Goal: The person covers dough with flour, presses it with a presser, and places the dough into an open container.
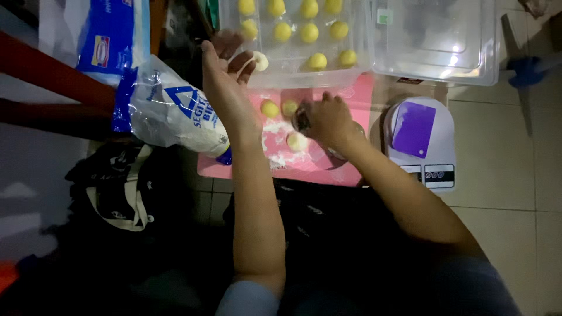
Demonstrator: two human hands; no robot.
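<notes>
Dough piece: a small pale, flat bit of dough (260, 60) sits at the fingertips of the left hand, just over the near edge of the clear box.
Left hand: the left hand (225, 70) is up with the palm showing, fingers spread a little, and the dough bit is pinched lightly at the finger ends.
Right hand: the right hand (328, 120) is down on the pink mat, curled over something small and shiny. I cannot tell what it is, or how tight the grip is.
Balls on the mat: three little yellow dough balls (270, 108) lie on the mat between the two hands, close together, one a bit nearer to the person.
Pink mat: the pink mat (328, 169) lies flat on the floor, with white flour smeared in the middle.
Clear box: a see-through plastic box (357, 64) sits past the mat, with rows of yellow balls (309, 32) inside, set apart from each other.
Second box: another clear box (436, 41) stands right beside it on the right.
Scale: a white kitchen scale (436, 169) sits right of the mat, with a purple square card (413, 129) lying on top.
Flour bag: a white and blue bag (172, 114) lies on its side, left of the mat, touching its edge.
Dark bag: a black cloth bag (114, 187) lies on the floor near the flour bag.
</notes>
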